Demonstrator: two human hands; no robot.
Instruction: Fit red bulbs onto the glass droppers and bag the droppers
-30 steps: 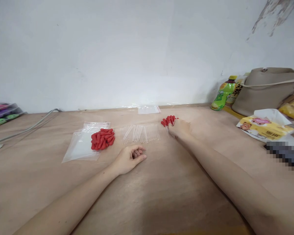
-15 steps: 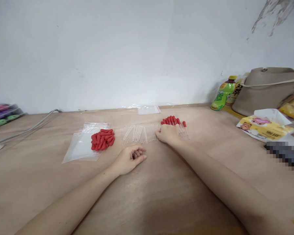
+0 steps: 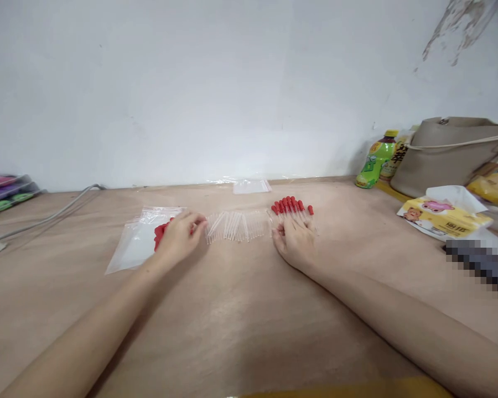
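My left hand (image 3: 182, 235) is over the pile of red rubber dropper bulbs (image 3: 161, 231), hiding most of it. Its fingers are curled in, and what they hold, if anything, is hidden. Beside its fingertips lies a row of clear glass dropper tubes (image 3: 234, 225), a few of them slanted across the others. To the right, my right hand (image 3: 295, 242) has its fingers closed on a thin glass tube (image 3: 269, 216) that shows at its left side. Just beyond that hand, tubes fitted with red bulbs (image 3: 290, 204) lie side by side, their lower ends partly covered by the hand.
Clear plastic bags (image 3: 135, 246) lie under the pile, and a small zip bag (image 3: 252, 187) is by the wall. At right are a green drink bottle (image 3: 375, 160), a grey-beige bag (image 3: 444, 152) and a tissue pack (image 3: 446, 215). A grey cable (image 3: 66, 207) crosses the left.
My left hand has moved left and away from me, onto the red bulb pile. My right hand has shifted slightly right and nearer, off the end of the tube row.
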